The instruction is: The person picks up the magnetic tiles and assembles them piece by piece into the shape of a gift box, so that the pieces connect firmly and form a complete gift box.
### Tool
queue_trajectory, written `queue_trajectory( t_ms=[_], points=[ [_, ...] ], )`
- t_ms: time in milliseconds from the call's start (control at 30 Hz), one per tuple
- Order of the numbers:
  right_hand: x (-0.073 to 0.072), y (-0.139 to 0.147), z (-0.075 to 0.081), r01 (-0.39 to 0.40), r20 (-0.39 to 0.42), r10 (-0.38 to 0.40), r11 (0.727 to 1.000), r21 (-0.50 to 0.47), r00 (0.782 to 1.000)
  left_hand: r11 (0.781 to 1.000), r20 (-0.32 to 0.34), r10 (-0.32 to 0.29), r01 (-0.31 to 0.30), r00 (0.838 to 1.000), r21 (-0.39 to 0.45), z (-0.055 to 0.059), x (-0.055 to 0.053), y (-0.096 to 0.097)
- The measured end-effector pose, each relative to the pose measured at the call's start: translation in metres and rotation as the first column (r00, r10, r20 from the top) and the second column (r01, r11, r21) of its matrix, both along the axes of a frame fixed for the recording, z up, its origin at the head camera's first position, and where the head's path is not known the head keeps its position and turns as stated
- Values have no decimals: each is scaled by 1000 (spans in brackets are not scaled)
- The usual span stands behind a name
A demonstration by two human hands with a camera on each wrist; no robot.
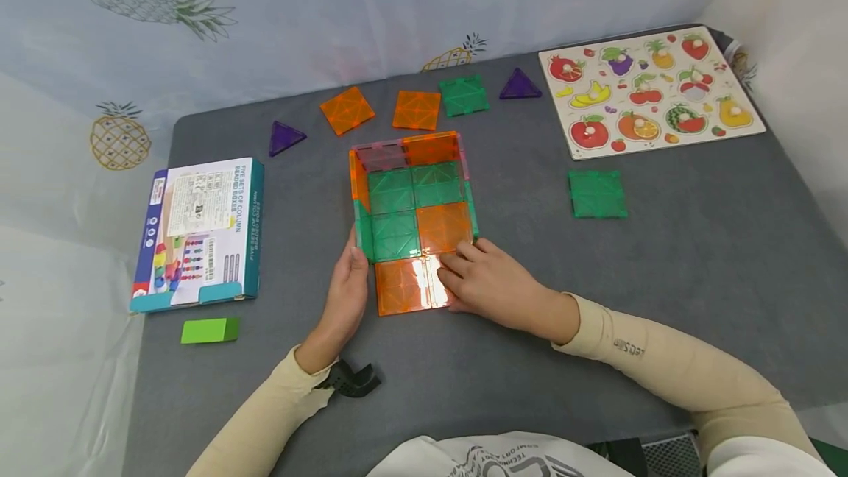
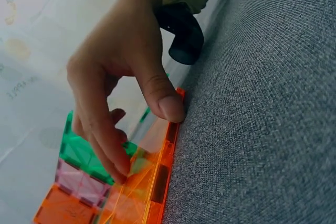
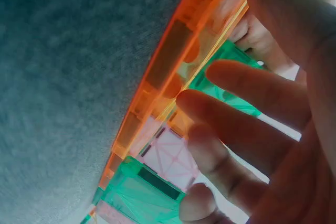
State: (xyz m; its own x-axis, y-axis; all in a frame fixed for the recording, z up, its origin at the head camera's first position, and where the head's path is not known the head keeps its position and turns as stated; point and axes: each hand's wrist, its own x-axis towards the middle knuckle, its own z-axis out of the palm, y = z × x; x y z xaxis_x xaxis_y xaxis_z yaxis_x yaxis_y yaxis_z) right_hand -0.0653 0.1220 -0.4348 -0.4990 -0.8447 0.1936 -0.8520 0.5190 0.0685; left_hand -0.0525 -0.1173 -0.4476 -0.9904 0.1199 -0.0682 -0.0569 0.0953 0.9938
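Note:
A box of translucent magnetic tiles [image 1: 392,235] stands mid-table, with a green and orange floor and low walls at the back and sides. Two orange tiles [image 1: 400,288] lie flat at its front; light glares on the right one. My left hand [image 1: 347,282] rests along the left wall's front end, fingers loosely extended; in the left wrist view its thumb is by an orange tile edge [image 2: 160,182]. My right hand [image 1: 493,282] holds the right front orange tile, fingertips on top and thumb at its near edge. In the right wrist view, that orange tile [image 3: 173,56] is partly covered by fingers.
Loose orange [image 1: 416,110], green [image 1: 464,96] and purple [image 1: 520,85] tiles lie behind the box. Another green tile [image 1: 598,194] sits to the right, below a fruit puzzle board [image 1: 616,105]. On the left are a boxed toy [image 1: 199,234] and a green block [image 1: 209,330].

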Motion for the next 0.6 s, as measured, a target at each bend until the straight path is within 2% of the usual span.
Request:
queue_trajectory(
  t_ms=[67, 200, 300, 433, 600],
  points=[
    [0, 0, 0, -12, -20, 12, 1000, 11, 1000, 1000, 11, 11, -11, 1000, 0, 0, -1, 1],
    [1, 0, 1, -17, -42, 17, 1000, 5, 999, 998, 34, 18, -20, 999, 61, 0, -1, 3],
    [1, 0, 3, -18, -29, 17, 1000, -26, 999, 993, 42, 15, -19, 999, 115, 1, -1, 3],
    [-1, 3, 9, -17, -9, 17, 998, -63, 1000, 991, 52, 16, -22, 999, 131, 1, -1, 3],
    [-6, 7, 17, 9, -47, -15, 990, -138, 999, 988, 44, 17, -24, 999, 152, 1, -1, 2]
  ],
)
